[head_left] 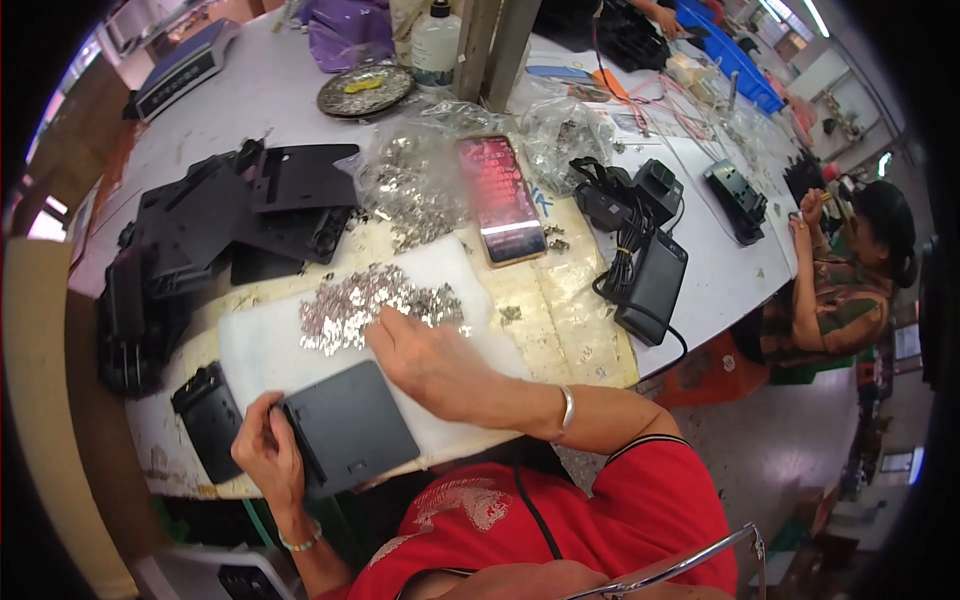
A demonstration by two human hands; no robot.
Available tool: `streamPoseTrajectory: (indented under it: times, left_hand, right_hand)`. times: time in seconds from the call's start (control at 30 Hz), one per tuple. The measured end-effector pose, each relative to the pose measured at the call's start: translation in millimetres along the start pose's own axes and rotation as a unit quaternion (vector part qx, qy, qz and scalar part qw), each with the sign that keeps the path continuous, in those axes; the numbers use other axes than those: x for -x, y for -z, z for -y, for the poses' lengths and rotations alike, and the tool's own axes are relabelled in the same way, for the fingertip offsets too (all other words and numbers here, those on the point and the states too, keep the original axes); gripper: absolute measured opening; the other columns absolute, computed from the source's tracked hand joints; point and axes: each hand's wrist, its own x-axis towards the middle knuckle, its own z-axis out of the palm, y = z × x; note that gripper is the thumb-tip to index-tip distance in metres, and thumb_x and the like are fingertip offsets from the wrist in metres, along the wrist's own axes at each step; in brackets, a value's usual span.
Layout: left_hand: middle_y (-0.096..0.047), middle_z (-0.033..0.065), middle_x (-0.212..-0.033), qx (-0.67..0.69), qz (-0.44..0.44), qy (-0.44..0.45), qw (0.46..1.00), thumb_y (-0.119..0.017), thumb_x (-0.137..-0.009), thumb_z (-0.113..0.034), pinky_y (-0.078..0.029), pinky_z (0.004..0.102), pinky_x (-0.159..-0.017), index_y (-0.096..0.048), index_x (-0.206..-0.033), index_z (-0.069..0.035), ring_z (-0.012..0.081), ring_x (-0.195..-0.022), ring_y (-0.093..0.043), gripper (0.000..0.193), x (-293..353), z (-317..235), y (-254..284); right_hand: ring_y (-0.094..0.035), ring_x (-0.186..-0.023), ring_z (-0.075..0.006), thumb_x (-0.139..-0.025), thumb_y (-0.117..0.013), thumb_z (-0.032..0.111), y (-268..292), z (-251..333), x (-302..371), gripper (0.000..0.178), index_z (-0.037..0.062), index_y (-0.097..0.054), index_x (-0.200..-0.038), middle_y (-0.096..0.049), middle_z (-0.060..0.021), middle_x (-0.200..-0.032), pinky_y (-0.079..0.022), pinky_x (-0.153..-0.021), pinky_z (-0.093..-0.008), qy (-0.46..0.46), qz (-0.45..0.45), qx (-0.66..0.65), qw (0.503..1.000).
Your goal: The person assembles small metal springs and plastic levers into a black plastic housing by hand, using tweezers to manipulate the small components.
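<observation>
My left hand (270, 452) is closed on the left edge of a flat black plastic housing (360, 425), which rests at the table's near edge. Over a heap of small shiny metal pieces (345, 308), my right hand (425, 362) has its fingertips pinched together at the near side of the heap. Whatever sits between those fingertips is hidden or too small to make out. The heap lies on a white foam sheet (265, 345). Left of my left hand lies another black plastic part (207, 418).
Black plastic housings (300, 178) are piled at the left. Beyond the heap lie a bag of metal pieces (410, 175) and a phone (500, 200). A black power adapter (652, 285) with coiled cable lies right. Another person (830, 290) sits at the far right.
</observation>
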Motion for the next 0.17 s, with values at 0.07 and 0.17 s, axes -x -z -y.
streamPoseTrajectory:
  times: [0.07,0.17]
  left_hand:
    - [-0.059,0.0020,-0.073,-0.017,0.009,0.023,1.000,-0.056,-0.093,0.003,-0.036,0.0223,-0.052,-0.068,-0.102,0.004,0.0057,-0.059,-0.047,0.016,-1.4,-4.2,3.4]
    - [-0.068,0.0069,-0.083,-0.050,0.023,-0.004,0.998,-0.058,-0.092,0.000,-0.036,0.0200,-0.052,-0.071,-0.105,0.003,0.0059,-0.062,-0.054,0.018,-6.7,-0.8,1.6]
  right_hand:
    - [-0.064,-0.078,-0.0272,-0.081,-0.059,0.000,1.6,0.1,-2.8,0.015,0.0015,-0.049,-0.093,-0.050,-0.0127,-0.087,-0.053,-0.055,-0.0378,0.003,0.005,-0.026,1.000]
    - [-0.065,-0.078,-0.0284,-0.080,-0.060,0.001,2.7,-7.1,-7.4,0.019,-0.0001,-0.051,-0.097,-0.051,-0.0133,-0.089,-0.054,-0.057,-0.0357,0.000,0.042,-0.019,0.999]
